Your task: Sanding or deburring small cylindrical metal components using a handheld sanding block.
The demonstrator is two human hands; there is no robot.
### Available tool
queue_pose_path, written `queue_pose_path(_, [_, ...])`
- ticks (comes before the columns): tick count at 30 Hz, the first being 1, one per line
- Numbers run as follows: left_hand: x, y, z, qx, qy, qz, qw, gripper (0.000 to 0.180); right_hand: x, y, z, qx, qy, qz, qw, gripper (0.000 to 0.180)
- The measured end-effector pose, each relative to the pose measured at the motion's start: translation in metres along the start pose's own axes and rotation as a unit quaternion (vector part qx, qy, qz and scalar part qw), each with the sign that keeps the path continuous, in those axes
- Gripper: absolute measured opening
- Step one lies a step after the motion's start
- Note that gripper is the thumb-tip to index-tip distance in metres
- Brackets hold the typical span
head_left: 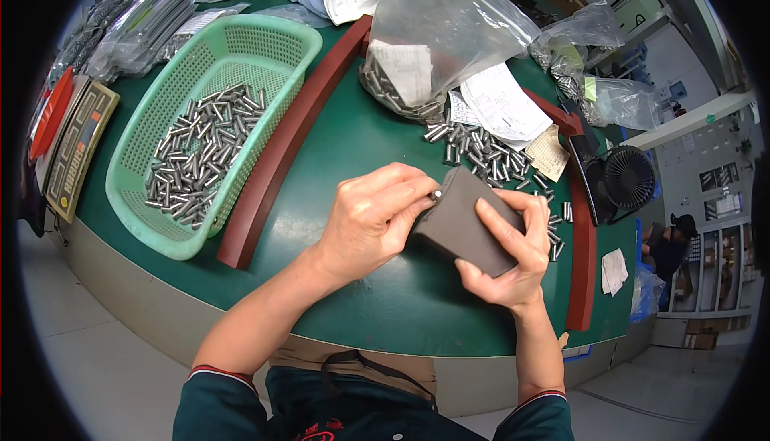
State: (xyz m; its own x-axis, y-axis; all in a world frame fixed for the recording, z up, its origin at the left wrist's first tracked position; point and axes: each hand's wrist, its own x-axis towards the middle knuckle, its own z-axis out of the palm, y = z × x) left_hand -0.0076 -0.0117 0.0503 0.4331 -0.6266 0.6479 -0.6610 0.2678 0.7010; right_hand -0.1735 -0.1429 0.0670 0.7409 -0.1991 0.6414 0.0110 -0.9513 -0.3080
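Note:
My left hand [367, 215] is closed in a pinch on a small metal pin [437, 194]; only its round bright end shows at the fingertips. In my right hand [517, 255] is a dark grey rectangular block [467, 220], with fingers over its top and the thumb at the near edge. The pin is right at the block's left edge; whether they touch I cannot tell. Beyond the block, loose metal pins [489, 154] lie scattered on the green table [321, 200]. A clear plastic bag [441, 28] of more pins stands behind them.
On the left, a green basket [148, 132] holds many pins. Dark red bars [277, 152] border the work area, with another bar [584, 256] at right. Papers [504, 104] lie by the pins. A black fan [628, 174] stands at right; a person [672, 252] is in the background.

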Motion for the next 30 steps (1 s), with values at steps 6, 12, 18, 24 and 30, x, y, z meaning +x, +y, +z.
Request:
queue_pose_path(6, [0.002, -0.006, -0.001, -0.006, 0.012, 0.020, 1.000, 0.019, 0.000, -0.006, -0.003, 0.011, -0.017, -0.004, 1.000, 0.064])
queue_pose_path(12, [0.000, -0.004, -0.002, -0.005, 0.001, -0.007, 1.000, 0.020, 0.000, -0.006, -0.003, 0.024, 0.012, -0.005, 1.000, 0.063])
queue_pose_path(18, [0.001, -0.003, 0.001, 0.001, -0.003, 0.004, 1.000, 0.020, 0.001, -0.009, -0.002, 0.015, 0.001, -0.008, 1.000, 0.063])
queue_pose_path(24, [0.001, 0.000, 0.001, -0.004, -0.008, 0.000, 1.000, 0.019, 0.001, -0.004, -0.004, -0.002, 0.001, -0.008, 1.000, 0.064])
queue_pose_path(30, [0.000, -0.002, 0.001, -0.009, -0.010, -0.005, 1.000, 0.019, 0.001, -0.006, -0.002, 0.012, -0.002, -0.003, 1.000, 0.063])
